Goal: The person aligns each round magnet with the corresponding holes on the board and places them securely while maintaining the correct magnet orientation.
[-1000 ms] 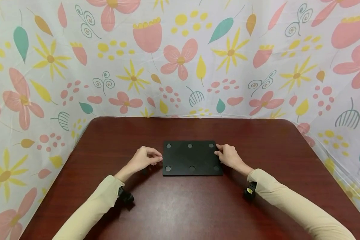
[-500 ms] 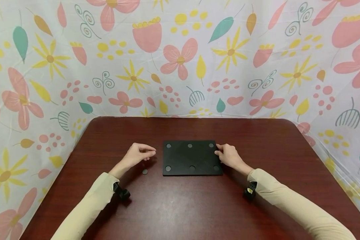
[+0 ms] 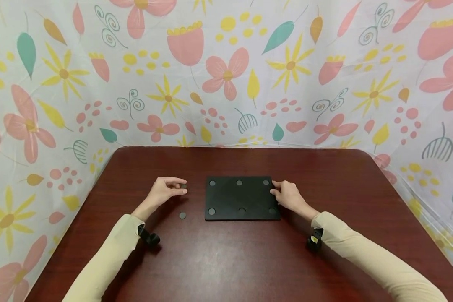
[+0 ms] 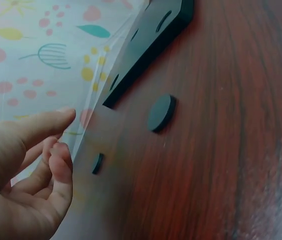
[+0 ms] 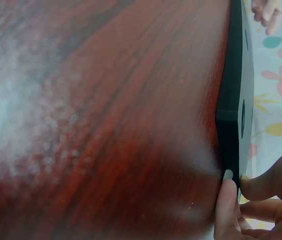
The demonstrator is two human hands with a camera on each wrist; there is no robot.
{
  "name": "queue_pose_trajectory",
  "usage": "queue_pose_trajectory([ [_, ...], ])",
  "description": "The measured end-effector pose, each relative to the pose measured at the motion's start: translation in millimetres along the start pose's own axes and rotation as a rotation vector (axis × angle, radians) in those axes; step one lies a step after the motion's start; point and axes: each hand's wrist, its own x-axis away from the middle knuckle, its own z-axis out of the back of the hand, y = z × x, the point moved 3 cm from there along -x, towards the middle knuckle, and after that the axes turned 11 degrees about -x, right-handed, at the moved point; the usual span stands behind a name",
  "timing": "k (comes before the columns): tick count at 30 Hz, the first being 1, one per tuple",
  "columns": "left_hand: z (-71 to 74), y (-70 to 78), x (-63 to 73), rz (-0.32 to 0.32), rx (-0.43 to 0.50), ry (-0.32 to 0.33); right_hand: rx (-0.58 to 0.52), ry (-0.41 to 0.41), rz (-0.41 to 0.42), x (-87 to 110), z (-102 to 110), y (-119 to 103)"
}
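Observation:
A flat black rectangular board [image 3: 242, 199], marked with several round spots near its edges, lies on the table. At its right edge my right hand [image 3: 288, 196] pinches it, the thumb over the top face and a finger against the side in the right wrist view. My left hand [image 3: 162, 193] hovers to the left of the board, thumb and fingers apart with nothing between them. Two small dark discs rest on the tabletop: a front disc [image 3: 183, 215], and a farther disc [image 3: 183, 186] that shows between my left fingertips in the head view. The left wrist view shows this farther disc [image 4: 97, 163] apart from the hand.
The dark red wooden table [image 3: 241, 260] has rounded far corners. A white floral cloth [image 3: 226, 105] hangs behind it and along both sides. A small black camera [image 3: 149, 237] is strapped to the left wrist, another camera [image 3: 315, 239] to the right.
My left hand has drawn back leftward from the board's left edge, uncovering the two discs. The right hand and the board keep their places.

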Motion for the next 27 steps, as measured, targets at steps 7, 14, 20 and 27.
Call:
queue_pose_trajectory([
  [7, 6.0, -9.0, -3.3, 0.124, -0.133, 0.08, 0.002, -0.001, -0.016, -0.6, 0, 1],
  [14, 6.4, -14.6, -7.9, 0.196, -0.202, 0.091, 0.006, 0.01, -0.003, -1.3, 1, 1],
  [20, 3.8, -15.6, -11.0, 0.216, -0.24, 0.072, 0.007, 0.006, -0.013, -1.3, 1, 1],
  [27, -0.1, -12.2, -14.1, 0.203, -0.282, 0.048, -0.003, -0.003, -0.019, -0.5, 0, 1],
])
